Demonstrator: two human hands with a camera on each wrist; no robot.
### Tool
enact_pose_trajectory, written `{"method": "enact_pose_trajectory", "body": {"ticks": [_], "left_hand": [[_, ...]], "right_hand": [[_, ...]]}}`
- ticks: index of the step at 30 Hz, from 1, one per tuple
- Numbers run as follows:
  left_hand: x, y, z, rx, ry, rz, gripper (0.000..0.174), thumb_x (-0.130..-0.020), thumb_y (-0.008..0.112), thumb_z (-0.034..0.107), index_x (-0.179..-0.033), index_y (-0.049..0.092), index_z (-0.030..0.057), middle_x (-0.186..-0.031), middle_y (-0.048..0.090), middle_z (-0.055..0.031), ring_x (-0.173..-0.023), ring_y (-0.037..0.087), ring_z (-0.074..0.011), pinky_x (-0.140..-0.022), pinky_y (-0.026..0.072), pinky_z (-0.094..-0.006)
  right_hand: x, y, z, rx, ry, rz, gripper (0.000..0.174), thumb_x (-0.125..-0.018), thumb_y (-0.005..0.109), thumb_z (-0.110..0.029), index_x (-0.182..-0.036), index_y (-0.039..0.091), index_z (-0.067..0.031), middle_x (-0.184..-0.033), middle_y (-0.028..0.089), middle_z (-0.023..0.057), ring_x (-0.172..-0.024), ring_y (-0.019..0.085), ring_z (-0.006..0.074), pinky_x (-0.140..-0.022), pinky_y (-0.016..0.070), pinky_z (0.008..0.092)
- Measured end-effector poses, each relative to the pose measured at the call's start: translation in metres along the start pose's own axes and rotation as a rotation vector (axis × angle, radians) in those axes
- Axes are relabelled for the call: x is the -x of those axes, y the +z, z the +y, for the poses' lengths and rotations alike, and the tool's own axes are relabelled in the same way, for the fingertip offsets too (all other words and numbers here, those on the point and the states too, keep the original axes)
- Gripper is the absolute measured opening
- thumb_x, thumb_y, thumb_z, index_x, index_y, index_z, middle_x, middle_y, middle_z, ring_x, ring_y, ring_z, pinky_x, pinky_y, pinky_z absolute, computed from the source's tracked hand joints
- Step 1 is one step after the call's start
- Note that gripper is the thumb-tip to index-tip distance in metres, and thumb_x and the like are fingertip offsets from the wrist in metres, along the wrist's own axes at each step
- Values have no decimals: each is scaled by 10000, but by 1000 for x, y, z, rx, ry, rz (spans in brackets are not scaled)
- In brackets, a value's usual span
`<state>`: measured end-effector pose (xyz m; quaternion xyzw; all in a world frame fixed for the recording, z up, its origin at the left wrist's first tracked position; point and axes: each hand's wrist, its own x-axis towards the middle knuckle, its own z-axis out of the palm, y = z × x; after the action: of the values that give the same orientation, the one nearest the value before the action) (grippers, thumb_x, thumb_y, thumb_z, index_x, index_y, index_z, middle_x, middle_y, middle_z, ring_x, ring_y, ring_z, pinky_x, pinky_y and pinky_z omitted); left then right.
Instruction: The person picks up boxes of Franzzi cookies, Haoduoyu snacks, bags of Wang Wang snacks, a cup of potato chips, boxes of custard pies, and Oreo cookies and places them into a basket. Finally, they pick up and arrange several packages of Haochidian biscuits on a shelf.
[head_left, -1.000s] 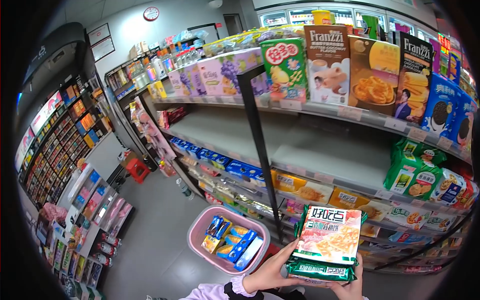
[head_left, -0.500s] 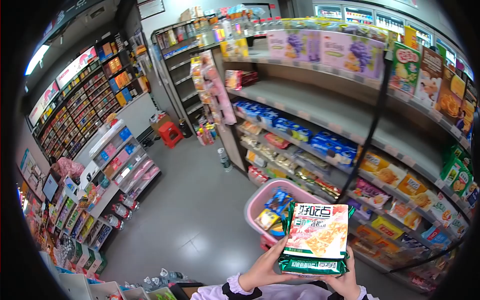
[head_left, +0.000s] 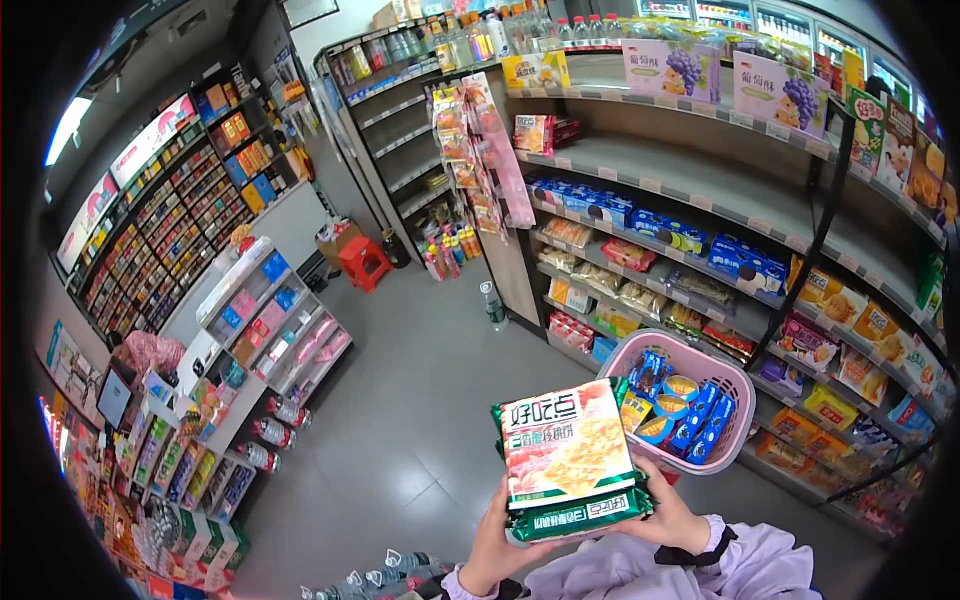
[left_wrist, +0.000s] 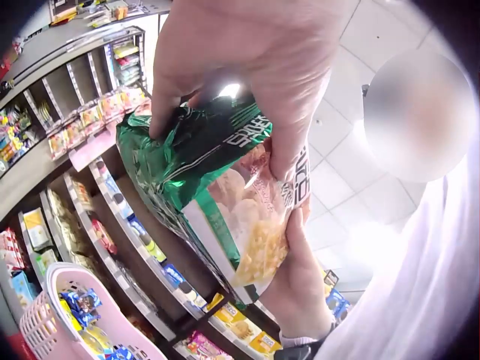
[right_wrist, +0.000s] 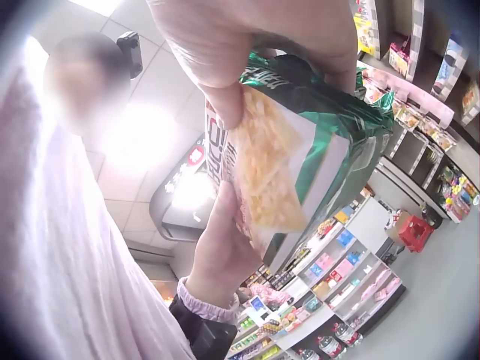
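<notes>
Both hands hold a small stack of green-edged biscuit packets (head_left: 565, 440) in front of the body. The left hand (head_left: 500, 540) grips the stack's left side, and the right hand (head_left: 665, 510) grips its right side. In the left wrist view, the left hand (left_wrist: 255, 60) has its fingers curled round a green packet (left_wrist: 217, 187). The right wrist view shows the right hand (right_wrist: 262, 45) curled over the packets (right_wrist: 300, 157) with its thumb on the printed face. Beyond the stack, to its right, a pink basket (head_left: 741, 420) contains several blue and yellow packs.
Store shelves (head_left: 690, 185) with boxed snacks run along the right. A display counter (head_left: 275, 330) stands at left, with bottles on the floor beside it. A red stool (head_left: 366, 262) and a single bottle (head_left: 493, 306) are farther back. A person in pink (head_left: 150, 352) is at far left.
The head view has turned left, so the shelves and basket have shifted right in it. The held packets have moved left in view and now leave the basket's contents uncovered. Both hands keep their hold.
</notes>
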<state>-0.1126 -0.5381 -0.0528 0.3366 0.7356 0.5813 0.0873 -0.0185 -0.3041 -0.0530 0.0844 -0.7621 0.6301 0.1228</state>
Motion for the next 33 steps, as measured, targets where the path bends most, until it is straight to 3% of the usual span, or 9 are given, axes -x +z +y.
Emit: {"method": "enact_pose_trajectory", "body": {"ticks": [2, 3, 4, 6, 8, 14, 17, 22, 33], "left_hand": [[-6, -9, 3, -67, 38, 24, 1080, -608, 823, 218, -1409, 125, 26, -1330, 377, -221, -1206, 426, -340, -969, 370, -404], [-8, -5, 6, 80, -2, 101, 865, -680, 783, 137, -1355, 262, -7, -1229, 477, -133, -1107, 490, -212, -917, 420, -318], [-12, -10, -4, 83, -38, 60, 1027, -597, 829, 72, -1379, 168, -5, -1278, 425, -131, -1136, 462, -215, -943, 403, -337], [-26, -16, -8, 111, -28, 75, 987, -616, 821, 85, -1372, 194, -7, -1262, 440, -126, -1128, 467, -207, -937, 406, -327], [-40, -25, -22, 10, -1, 77, 1000, -614, 820, 75, -1374, 175, -13, -1262, 436, -126, -1130, 463, -203, -931, 412, -321], [-128, -53, -75, 0, 19, 24, 1010, -630, 802, 35, -1391, 139, 5, -1276, 418, -132, -1139, 459, -213, -931, 416, -334], [-199, -67, -99, -34, 72, -29, 1046, -623, 819, 86, -1400, 124, 2, -1312, 393, -156, -1180, 431, -234, -960, 386, -350], [-309, -84, -125, -84, 90, -207, 1051, -627, 825, 150, -1396, 129, -22, -1346, 350, -170, -1230, 375, -253, -1001, 335, -358], [-421, -93, -159, 13, 70, -347, 1042, -633, 819, 185, -1393, 140, -33, -1345, 341, -174, -1233, 366, -251, -1009, 318, -351]], "right_hand": [[-12, 3, 4, -12, 33, -27, 916, -696, 775, -213, -1363, 190, 17, -1414, 252, 230, -1306, 288, 304, -1044, 261, 375], [-18, 6, 7, -63, 61, -29, 908, -696, 776, -215, -1360, 200, 14, -1413, 253, 230, -1305, 288, 300, -1044, 263, 373], [-27, 6, 8, -72, 61, -38, 902, -698, 775, -218, -1357, 205, 14, -1415, 247, 231, -1305, 287, 297, -1043, 264, 370], [-46, 4, 12, -53, 31, -71, 904, -706, 772, -228, -1362, 195, 3, -1418, 234, 229, -1299, 295, 287, -1041, 268, 365], [-72, 1, 12, 114, -74, -51, 910, -698, 783, -183, -1358, 194, 31, -1261, 438, 158, -1168, 431, 207, -969, 350, 326], [-153, -12, 59, 106, -4, 0, 932, -674, 799, -186, -1358, 196, 8, -1245, 440, 136, -1139, 459, 211, -948, 370, 332], [-202, -23, 76, 52, -59, 136, 883, -704, 761, -161, -1380, 212, -7, -1360, 338, 171, -1242, 350, 250, -1026, 279, 348], [-265, -41, 130, 18, 48, 320, 868, -696, 758, -103, -1367, 217, -6, -1282, 421, 149, -1163, 421, 213, -972, 351, 317], [-341, -76, 132, -12, 214, 399, 812, -736, 708, -65, -1372, 206, -11, -1275, 416, 133, -1157, 409, 195, -951, 359, 301]]}}
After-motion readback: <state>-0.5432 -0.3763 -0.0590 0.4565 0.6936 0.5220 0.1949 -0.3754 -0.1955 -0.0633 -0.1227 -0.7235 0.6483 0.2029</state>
